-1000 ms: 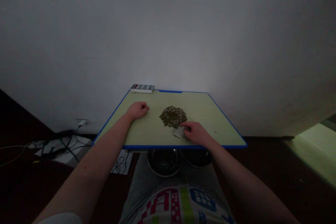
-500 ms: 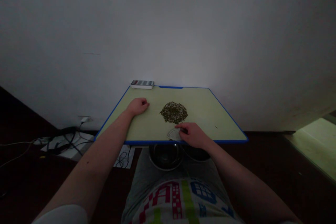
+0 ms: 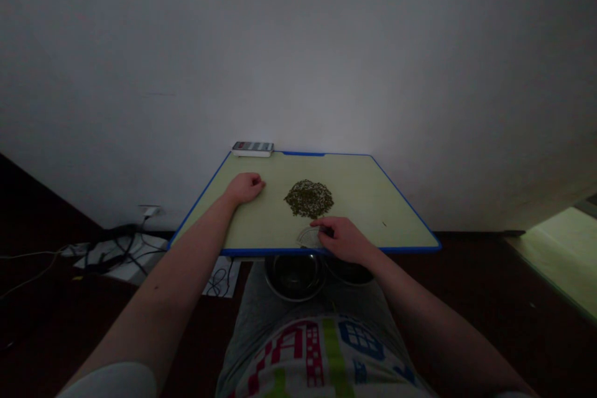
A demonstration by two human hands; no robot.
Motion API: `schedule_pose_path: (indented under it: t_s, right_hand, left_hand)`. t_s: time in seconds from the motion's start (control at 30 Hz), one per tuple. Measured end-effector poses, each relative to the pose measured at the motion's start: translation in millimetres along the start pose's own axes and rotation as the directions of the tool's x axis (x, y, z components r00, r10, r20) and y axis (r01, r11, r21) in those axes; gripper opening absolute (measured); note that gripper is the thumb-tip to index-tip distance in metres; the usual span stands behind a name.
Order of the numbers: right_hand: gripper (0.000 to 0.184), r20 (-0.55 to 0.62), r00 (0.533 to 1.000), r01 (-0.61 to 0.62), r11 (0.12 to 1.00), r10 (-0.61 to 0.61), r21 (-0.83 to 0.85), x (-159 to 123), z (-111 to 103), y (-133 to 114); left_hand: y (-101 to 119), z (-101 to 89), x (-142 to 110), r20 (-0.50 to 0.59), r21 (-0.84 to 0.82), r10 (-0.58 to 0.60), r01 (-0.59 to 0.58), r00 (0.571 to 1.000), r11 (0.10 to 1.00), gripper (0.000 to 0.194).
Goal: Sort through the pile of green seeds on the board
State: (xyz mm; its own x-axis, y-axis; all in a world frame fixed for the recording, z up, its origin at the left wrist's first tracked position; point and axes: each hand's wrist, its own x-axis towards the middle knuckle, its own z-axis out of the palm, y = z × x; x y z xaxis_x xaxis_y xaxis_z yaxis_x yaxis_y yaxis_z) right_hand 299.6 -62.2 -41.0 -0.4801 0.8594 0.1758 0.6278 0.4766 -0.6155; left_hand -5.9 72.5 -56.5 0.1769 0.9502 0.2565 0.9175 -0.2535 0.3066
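Note:
A round, loose pile of small dark greenish-brown seeds or grains (image 3: 308,198) lies on a pale yellow board (image 3: 261,224) with a blue rim. My right hand (image 3: 344,239) rests at the board's near edge. Its index finger points left, just below the pile, apart from the thumb; the other fingers are curled and partly hidden. Under and beside the thumb is a pale semicircular marking like a protractor (image 3: 308,237), partly covered. Left of the pile, my left hand (image 3: 245,188) lies on the board in a loose fist, with nothing visible in it.
A phone on a white box (image 3: 252,149) stands at the far left corner against the wall. Two metal bowls (image 3: 295,292) (image 3: 352,277) sit on my lap under the board's edge. One dark sliver (image 3: 384,224) lies at the right. Cables and a plug (image 3: 150,212) are on the left.
Both hands and the pile look almost the same. The whole view has shifted very slightly.

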Motion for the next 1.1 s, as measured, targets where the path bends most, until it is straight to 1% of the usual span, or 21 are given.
schedule_pose_path:
  t_s: [0.33,0.57,0.83,1.1]
  right_hand:
    - [0.037,0.010,1.000,-0.002,1.000,0.002,0.032,-1.6,0.0,2.0]
    - [0.037,0.026,1.000,-0.004,0.998,0.003,0.057,-2.6,-0.7,3.1]
    - [0.036,0.023,0.999,0.024,0.998,-0.025,0.050,-3.7,-1.8,3.5]
    - [0.036,0.031,0.999,0.020,0.998,-0.022,0.065,-5.9,-2.1,3.9]
  left_hand:
    - [0.3,-0.9,-1.3,-0.006,-0.032,0.002,-0.002,1.000,0.999,0.034]
    - [2.3,-1.8,-1.4,-0.011,0.002,0.010,-0.010,1.000,1.000,0.035]
    - [0.8,-0.6,-0.4,-0.008,0.014,0.007,-0.007,1.000,1.000,0.034]
    - [0.2,-0.2,-0.8,-0.011,0.016,0.011,-0.011,1.000,1.000,0.035]
